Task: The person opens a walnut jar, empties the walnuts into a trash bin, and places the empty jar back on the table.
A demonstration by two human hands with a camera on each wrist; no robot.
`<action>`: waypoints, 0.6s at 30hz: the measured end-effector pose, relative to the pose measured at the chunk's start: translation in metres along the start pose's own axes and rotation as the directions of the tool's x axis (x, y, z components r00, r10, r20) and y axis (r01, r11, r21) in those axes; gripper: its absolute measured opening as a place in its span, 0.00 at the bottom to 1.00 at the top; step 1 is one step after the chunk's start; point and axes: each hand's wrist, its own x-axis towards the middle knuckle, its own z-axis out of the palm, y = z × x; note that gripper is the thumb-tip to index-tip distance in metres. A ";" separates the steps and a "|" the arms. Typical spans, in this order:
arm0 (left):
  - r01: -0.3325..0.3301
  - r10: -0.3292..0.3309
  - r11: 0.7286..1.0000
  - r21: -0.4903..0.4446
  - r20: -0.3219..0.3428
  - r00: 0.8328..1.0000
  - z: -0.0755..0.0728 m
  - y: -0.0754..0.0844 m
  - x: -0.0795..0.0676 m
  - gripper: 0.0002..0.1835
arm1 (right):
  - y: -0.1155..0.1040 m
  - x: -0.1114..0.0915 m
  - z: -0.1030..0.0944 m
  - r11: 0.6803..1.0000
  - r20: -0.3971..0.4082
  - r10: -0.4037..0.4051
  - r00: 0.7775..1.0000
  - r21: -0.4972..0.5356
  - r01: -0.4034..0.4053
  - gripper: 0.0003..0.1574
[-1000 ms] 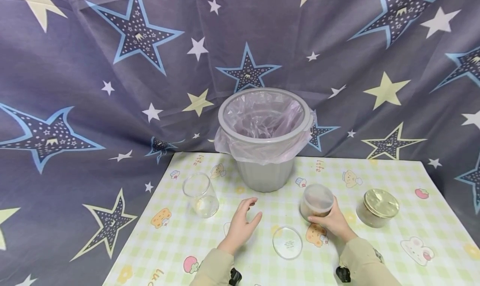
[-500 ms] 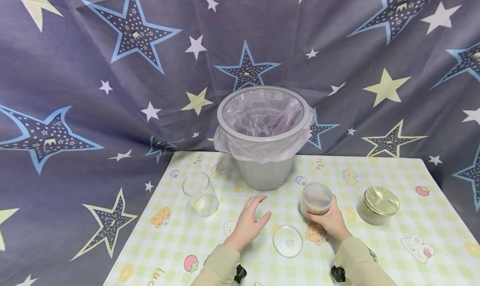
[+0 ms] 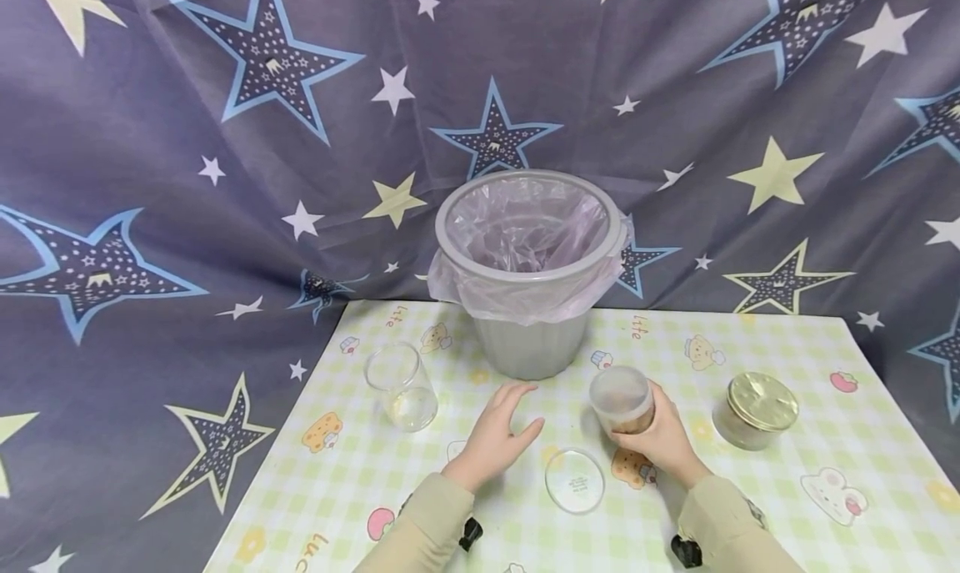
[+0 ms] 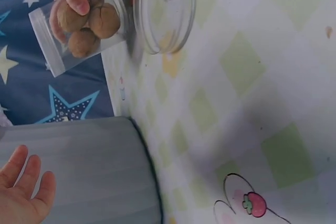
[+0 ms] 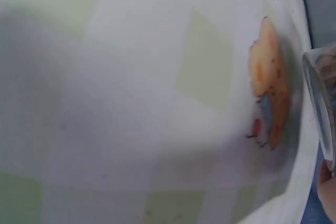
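Note:
My right hand (image 3: 666,439) grips a clear jar (image 3: 621,394) with a frosted lid, holding it tilted to the left a little above the table. Several round brown walnuts (image 4: 104,20) show through its wall in the left wrist view; the thumb lies across the side. In the right wrist view only the jar's base (image 5: 317,108) and a bit of the hand show. My left hand (image 3: 495,439) hovers over the table with fingers spread and nothing in it. Between the hands, nearer the person, lies a clear round lid (image 3: 575,481) with small print.
A grey bin (image 3: 531,348) lined with a pale purple bag stands at the back middle. To the left is a clear, lidless jar (image 3: 411,402); to the right, a gold-lidded jar (image 3: 757,410). A star-patterned curtain (image 3: 225,181) hangs behind the checked tablecloth (image 3: 750,523).
The jar has shifted slightly left in the right hand and leans more. My left hand has moved a little forward and to the right, still holding nothing.

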 end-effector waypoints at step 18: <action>-0.094 0.089 0.992 0.083 0.063 0.994 -0.010 0.019 0.004 0.39 | -0.042 -0.006 -0.001 0.971 0.083 -0.096 0.992 -0.211 0.111 0.59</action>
